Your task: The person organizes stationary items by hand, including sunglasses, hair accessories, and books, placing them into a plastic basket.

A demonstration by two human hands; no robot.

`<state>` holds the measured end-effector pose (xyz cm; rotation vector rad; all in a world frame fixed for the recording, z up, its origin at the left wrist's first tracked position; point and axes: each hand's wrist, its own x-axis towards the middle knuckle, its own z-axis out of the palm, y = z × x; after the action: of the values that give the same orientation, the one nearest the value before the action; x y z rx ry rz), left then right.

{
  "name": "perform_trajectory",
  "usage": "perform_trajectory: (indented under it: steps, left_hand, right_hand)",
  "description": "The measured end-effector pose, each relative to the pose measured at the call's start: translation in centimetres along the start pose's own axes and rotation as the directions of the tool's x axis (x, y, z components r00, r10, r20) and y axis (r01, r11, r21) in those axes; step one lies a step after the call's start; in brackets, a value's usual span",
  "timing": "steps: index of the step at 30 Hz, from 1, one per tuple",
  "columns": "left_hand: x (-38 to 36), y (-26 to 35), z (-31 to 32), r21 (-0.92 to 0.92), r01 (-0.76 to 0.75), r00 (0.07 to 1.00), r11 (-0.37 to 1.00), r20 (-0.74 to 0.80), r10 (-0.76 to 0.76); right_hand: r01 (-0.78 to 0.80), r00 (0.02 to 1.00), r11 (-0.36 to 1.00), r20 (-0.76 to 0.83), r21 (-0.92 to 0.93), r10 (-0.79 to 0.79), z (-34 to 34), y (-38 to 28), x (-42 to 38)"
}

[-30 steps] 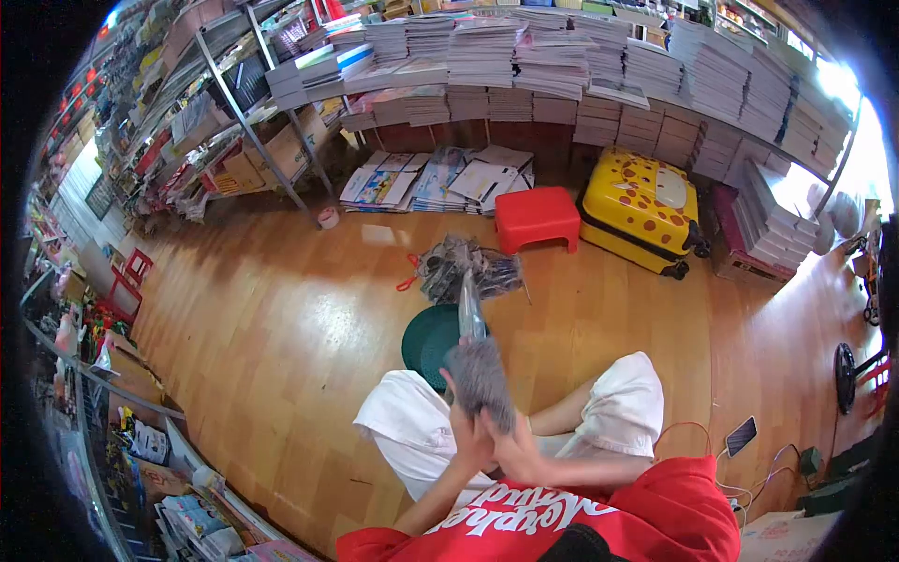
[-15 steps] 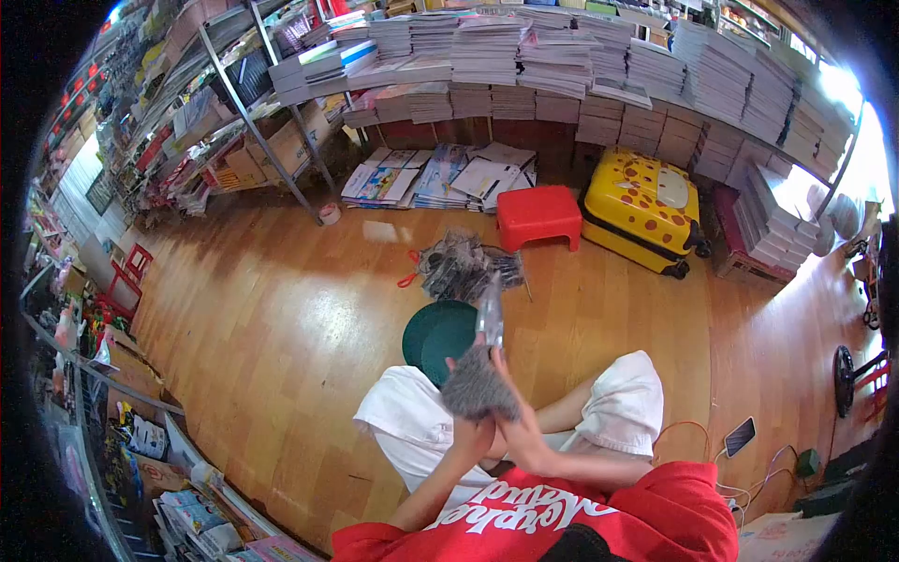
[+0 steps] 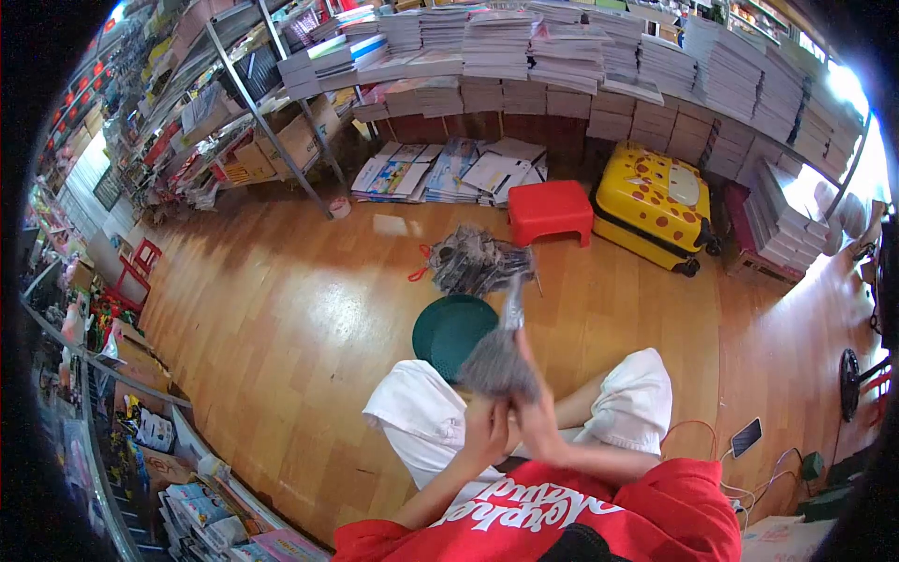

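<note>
A grey, fuzzy bundle [image 3: 498, 363] with a strip of clear plastic [image 3: 513, 307] rising beyond it is held in front of my lap. My right hand [image 3: 536, 417] grips it from the right side, fingers stretched along the plastic. Just below, my left hand [image 3: 487, 431] is curled closed at the bundle's lower end; what lies inside those fingers is hidden. A round dark green basin [image 3: 448, 328] sits on the floor beyond my knee, partly behind the bundle. Past it lies a heap of dark grey, plastic-wrapped pieces [image 3: 478, 260] with a red loop at its left.
A red stool [image 3: 551, 211] and a yellow giraffe-spotted suitcase [image 3: 653, 206] stand ahead to the right. Stacked books [image 3: 510, 47] fill the shelf behind them, with booklets [image 3: 393, 173] on the floor below. A phone [image 3: 746, 437] and cables lie at the right.
The fuzzy bundle has dropped slightly and turned in my hands. My left hand shows more clearly below it. The whole view has shifted a little.
</note>
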<state>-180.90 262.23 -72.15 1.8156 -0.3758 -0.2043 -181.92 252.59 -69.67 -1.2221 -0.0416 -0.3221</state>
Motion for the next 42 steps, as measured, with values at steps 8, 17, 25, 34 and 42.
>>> perform_trajectory:
  steps: [8,17,25,34,42]
  left_hand:
    - [-0.8,0.7,1.3,0.002,-0.458,0.886,0.889,-0.086,0.456]
    - [-1.4,-4.8,-6.5,-0.608,-0.126,0.891,0.784,-0.417,-0.18]
    - [-5.0,-7.4,-9.4,-0.567,-0.17,0.754,0.806,-0.602,-0.264]
    - [4.6,-9.6,-4.2,0.343,-0.214,0.976,0.915,0.03,0.217]
    - [11.4,-21.9,3.5,0.756,-0.446,0.877,0.479,0.477,0.063]
  right_hand:
    - [-0.062,0.978,0.972,-0.181,0.226,0.104,-3.9,-0.4,8.7]
    - [0.153,0.988,0.751,0.071,-0.642,-0.14,-11.2,13.2,13.7]
    - [0.36,0.785,0.266,0.444,-0.894,0.431,-9.3,23.2,7.9]
    - [0.339,0.849,0.258,0.412,-0.905,0.331,-21.5,22.3,4.9]
    - [0.21,0.924,0.326,0.296,-0.922,0.243,-24.1,21.1,3.7]
